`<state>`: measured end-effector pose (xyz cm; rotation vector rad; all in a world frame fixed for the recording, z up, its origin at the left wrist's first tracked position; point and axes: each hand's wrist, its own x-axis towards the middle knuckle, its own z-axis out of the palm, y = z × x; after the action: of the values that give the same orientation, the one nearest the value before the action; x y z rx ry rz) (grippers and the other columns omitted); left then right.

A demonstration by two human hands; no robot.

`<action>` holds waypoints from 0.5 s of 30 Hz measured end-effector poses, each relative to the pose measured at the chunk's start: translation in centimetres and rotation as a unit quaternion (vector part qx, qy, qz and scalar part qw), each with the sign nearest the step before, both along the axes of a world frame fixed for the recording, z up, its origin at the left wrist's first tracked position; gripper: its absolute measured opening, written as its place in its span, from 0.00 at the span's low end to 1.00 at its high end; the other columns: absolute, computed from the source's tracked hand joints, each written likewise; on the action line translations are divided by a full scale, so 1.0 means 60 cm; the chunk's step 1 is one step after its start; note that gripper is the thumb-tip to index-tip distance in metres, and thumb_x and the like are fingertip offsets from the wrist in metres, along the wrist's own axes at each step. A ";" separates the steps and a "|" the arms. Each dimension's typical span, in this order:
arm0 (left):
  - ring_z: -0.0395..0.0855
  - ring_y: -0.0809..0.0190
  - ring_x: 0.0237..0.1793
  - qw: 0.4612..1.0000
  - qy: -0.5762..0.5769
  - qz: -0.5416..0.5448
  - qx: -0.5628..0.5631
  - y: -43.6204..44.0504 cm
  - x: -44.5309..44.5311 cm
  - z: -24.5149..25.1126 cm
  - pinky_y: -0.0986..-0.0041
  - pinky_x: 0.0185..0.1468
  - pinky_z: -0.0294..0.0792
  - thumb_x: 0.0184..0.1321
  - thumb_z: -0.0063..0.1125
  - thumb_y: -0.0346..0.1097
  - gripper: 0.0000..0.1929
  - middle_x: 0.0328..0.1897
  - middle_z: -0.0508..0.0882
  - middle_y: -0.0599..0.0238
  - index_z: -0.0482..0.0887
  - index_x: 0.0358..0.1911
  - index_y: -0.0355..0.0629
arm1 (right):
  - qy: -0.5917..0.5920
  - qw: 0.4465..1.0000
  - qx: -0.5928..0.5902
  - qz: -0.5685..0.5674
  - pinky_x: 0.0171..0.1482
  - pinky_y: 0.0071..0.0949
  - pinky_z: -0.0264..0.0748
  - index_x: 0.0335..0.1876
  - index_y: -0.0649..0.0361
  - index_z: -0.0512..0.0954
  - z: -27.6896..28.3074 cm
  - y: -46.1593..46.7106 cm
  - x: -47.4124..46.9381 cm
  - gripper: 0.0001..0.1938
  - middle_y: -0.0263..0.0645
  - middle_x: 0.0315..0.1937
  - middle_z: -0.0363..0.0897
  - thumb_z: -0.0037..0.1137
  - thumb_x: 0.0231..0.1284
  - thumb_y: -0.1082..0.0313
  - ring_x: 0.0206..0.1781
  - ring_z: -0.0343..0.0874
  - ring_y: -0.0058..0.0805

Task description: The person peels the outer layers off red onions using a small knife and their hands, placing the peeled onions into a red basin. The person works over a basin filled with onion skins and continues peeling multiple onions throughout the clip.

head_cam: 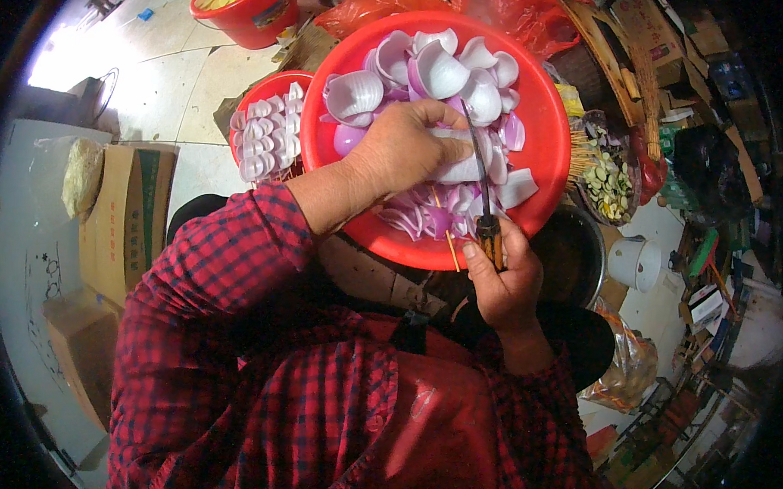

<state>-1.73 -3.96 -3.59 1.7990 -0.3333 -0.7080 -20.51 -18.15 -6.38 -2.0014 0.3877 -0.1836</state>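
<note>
My right hand (507, 273) grips the wooden handle of a knife (480, 157) near the front rim of a red plastic basin (551, 187). The blade points away from me and lies against a pale piece of onion (453, 168). That piece is pinched in my left hand (413, 137), whose fingertips are partly hidden behind my knuckles. Large cupped layers of purple onion (437, 71) fill the far half of the basin. Thinner cut onion pieces (407, 221) lie in the near part, and a bamboo skewer (451, 242) leans out over the rim.
A smaller red container (247, 97) to the left holds skewered onion pieces (268, 135). Behind it stands a red bucket (248, 23). Sliced vegetables (606, 185) lie in a container at right, beside bundled skewers (580, 154). A dark metal pan (570, 254) and a white bucket (634, 262) stand nearer me.
</note>
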 end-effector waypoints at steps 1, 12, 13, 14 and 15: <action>0.84 0.68 0.36 1.000 0.010 0.001 -0.006 0.000 0.000 0.000 0.72 0.42 0.77 0.61 0.72 0.39 0.12 0.34 0.89 0.65 0.88 0.43 0.41 | 0.002 1.000 -0.001 0.002 0.42 0.35 0.78 0.53 0.66 0.77 0.001 0.000 0.001 0.18 0.44 0.35 0.83 0.67 0.62 0.65 0.35 0.81 0.35; 0.84 0.66 0.32 1.000 0.018 0.015 0.008 0.006 0.009 0.003 0.71 0.36 0.77 0.61 0.63 0.29 0.18 0.36 0.87 0.62 0.81 0.56 0.41 | -0.009 0.999 0.009 0.036 0.33 0.17 0.69 0.57 0.66 0.75 -0.001 0.000 0.003 0.14 0.25 0.32 0.75 0.58 0.69 0.74 0.30 0.71 0.12; 0.85 0.65 0.32 0.999 0.040 0.020 0.005 0.007 0.014 -0.002 0.70 0.37 0.78 0.60 0.62 0.30 0.20 0.36 0.87 0.60 0.81 0.57 0.41 | -0.006 0.999 0.004 0.041 0.33 0.17 0.69 0.57 0.66 0.75 0.003 -0.001 0.006 0.13 0.25 0.32 0.75 0.58 0.69 0.74 0.30 0.71 0.12; 0.87 0.64 0.32 0.998 0.062 0.024 0.002 0.008 0.016 -0.006 0.69 0.37 0.78 0.59 0.61 0.31 0.21 0.37 0.88 0.57 0.81 0.57 0.41 | -0.004 0.999 -0.002 0.046 0.33 0.17 0.69 0.56 0.66 0.75 0.005 -0.002 0.007 0.13 0.25 0.32 0.75 0.58 0.69 0.74 0.30 0.71 0.12; 0.86 0.64 0.31 0.996 0.078 0.035 -0.014 0.008 0.016 -0.009 0.70 0.36 0.77 0.59 0.62 0.31 0.20 0.37 0.88 0.58 0.81 0.57 0.41 | -0.001 0.999 -0.015 0.044 0.33 0.17 0.69 0.56 0.65 0.76 0.001 -0.004 0.005 0.13 0.24 0.32 0.75 0.59 0.69 0.74 0.30 0.71 0.12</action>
<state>-0.75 -3.46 -4.10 1.7095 -0.1735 -0.7844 -20.19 -18.37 -6.34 -2.0428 0.2961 -0.1371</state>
